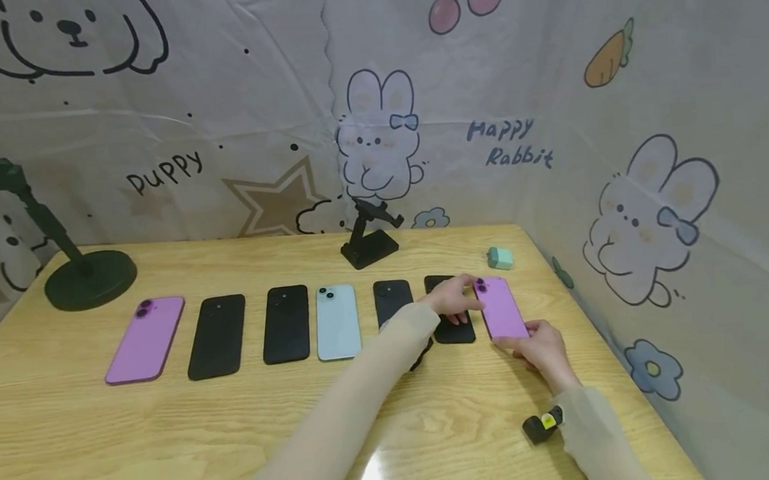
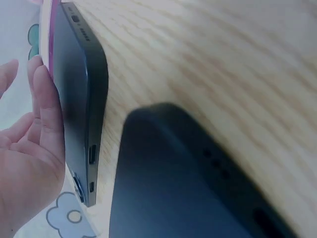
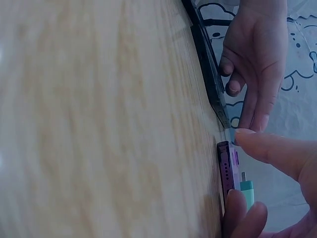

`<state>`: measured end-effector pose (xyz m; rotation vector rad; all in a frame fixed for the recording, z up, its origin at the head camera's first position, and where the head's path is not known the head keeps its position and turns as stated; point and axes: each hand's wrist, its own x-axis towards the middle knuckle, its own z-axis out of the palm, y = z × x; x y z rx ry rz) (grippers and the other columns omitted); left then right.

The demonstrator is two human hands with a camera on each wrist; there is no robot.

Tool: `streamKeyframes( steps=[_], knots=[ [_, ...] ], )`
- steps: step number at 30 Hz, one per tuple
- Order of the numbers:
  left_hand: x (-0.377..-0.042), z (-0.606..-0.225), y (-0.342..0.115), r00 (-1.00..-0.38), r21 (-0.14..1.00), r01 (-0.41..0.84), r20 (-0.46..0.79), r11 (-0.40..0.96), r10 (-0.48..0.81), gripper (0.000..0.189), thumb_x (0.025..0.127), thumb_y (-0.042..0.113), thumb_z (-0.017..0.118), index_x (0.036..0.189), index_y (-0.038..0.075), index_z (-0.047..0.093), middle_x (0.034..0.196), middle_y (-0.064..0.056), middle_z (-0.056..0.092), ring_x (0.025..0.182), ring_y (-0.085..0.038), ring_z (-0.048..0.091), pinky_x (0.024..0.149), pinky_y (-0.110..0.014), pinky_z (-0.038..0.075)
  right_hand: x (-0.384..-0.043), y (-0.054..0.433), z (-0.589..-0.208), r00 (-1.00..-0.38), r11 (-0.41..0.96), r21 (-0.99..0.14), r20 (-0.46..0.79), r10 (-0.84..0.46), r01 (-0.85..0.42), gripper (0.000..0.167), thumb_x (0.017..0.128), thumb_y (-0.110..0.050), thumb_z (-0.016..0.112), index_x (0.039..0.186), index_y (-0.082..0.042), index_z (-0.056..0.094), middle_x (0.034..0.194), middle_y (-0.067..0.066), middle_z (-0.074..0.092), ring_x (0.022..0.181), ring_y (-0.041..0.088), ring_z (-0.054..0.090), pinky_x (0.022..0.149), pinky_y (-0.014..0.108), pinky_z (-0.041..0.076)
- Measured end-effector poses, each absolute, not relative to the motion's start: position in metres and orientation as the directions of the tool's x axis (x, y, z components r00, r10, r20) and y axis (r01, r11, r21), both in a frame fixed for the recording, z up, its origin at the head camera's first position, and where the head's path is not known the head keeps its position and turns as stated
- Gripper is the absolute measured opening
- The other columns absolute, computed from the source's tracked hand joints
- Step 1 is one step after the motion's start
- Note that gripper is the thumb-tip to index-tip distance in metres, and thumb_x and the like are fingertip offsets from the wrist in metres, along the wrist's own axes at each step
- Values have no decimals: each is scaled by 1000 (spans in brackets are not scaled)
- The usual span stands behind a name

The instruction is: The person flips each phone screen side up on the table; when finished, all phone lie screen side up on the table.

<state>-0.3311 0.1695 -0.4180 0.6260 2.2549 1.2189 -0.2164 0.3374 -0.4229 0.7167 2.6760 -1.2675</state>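
Observation:
At the right end of a row of smartphones, a pink smartphone [image 1: 502,310] lies back up on the table, its cameras at the far end. My right hand [image 1: 542,349] holds its near end, thumb at the left corner and fingers at the right; the right wrist view shows the pink edge [image 3: 228,166] between them. Reaching over a black smartphone [image 1: 456,330], my left hand [image 1: 451,296] touches the pink phone's left side near the cameras. In the left wrist view its fingers are stretched out beside the black phone [image 2: 74,99].
Leftward lie a dark phone [image 1: 392,297] partly under the left sleeve, a pale blue one [image 1: 338,322], two black ones and another pink one [image 1: 145,343]. Behind stand a phone stand [image 1: 368,244], a mint charger [image 1: 499,258] and a green lamp [image 1: 89,277]. Patterned cloth borders the table.

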Motion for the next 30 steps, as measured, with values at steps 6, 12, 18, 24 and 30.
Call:
streamKeyframes(
  steps=[6,12,18,24,30],
  knots=[
    [-339,-427,172,-754,855,139,-235,499,613,57,96,24,58,148,15,36,134,-14,54,61,-16,65,55,-28,56,-218,335,-425,-887,552,-701,-284,365,451,83,74,-29,82,132,12,39,90,16,63,58,10,54,50,22,46],
    [-342,-424,179,-772,842,147,-230,518,592,59,99,20,54,151,13,29,98,-15,65,56,-15,62,51,-27,55,-221,335,-422,-906,595,-691,-241,347,411,90,73,-34,82,133,17,37,99,25,61,60,11,57,51,24,49],
    [-338,-417,188,-773,834,134,-250,535,583,62,99,20,54,153,13,24,85,-12,65,56,-13,60,52,-26,55,-222,339,-422,-907,609,-681,-217,361,406,90,73,-33,83,132,17,37,88,20,61,55,10,55,49,23,47],
    [-334,-416,192,-776,821,114,-277,559,566,60,99,21,53,153,14,25,90,-11,65,58,-13,61,53,-25,55,-219,341,-426,-905,600,-690,-211,370,406,89,71,-32,83,129,18,38,85,18,58,53,10,55,48,23,47],
    [-334,-416,189,-794,810,84,-298,581,531,59,99,21,53,152,16,27,80,-8,63,56,-12,59,51,-23,53,-222,335,-424,-915,645,-656,-205,348,392,97,68,-38,85,128,19,37,90,24,57,52,12,55,49,25,47]
  ],
)
